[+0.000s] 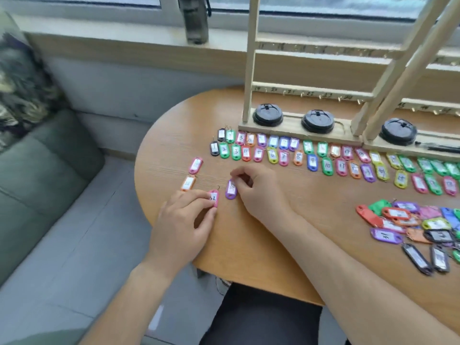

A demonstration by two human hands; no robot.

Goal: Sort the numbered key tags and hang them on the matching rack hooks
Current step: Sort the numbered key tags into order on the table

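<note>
Left hand pinches pink tag | right hand pinches purple tag | tags lie on table

In view are three round black plastic lids, one dark cylindrical bottle, and four coloured plastic key tags lying apart from the rows.

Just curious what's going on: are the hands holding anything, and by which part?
Left hand pinches the pink tag's lower end; right hand pinches the purple tag's top end, both on the table.
</note>
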